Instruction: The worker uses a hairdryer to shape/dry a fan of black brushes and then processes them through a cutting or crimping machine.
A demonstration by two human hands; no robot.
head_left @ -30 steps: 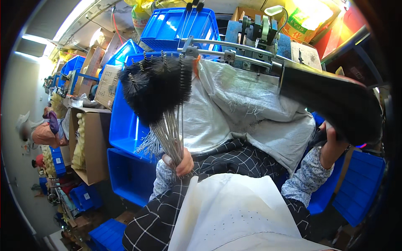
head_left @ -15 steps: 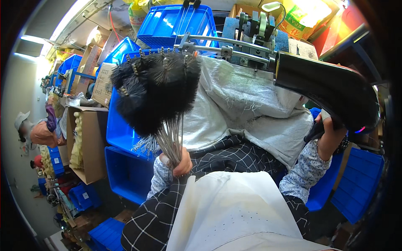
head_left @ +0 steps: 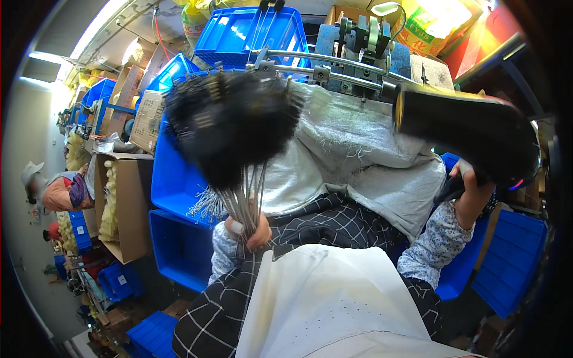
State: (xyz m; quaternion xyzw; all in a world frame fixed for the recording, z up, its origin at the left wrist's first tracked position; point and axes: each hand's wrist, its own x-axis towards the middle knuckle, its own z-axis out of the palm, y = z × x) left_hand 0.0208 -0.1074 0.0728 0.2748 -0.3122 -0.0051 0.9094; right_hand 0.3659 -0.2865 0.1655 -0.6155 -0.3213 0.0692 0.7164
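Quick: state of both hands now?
Left hand: closed, holding black brushes by their wire stems.
Right hand: curled by the black blower-like tool; its grip is hidden, cannot tell.

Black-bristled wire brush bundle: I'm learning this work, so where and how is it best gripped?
Probably around the bare wire stems, from the wearer's side: they gather narrowly in the left hand, while the bristle heads spread wide at the far end.

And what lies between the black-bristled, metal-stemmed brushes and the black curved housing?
A white woven cloth lies between the brushes and the housing, with metal rods above it in the head view.
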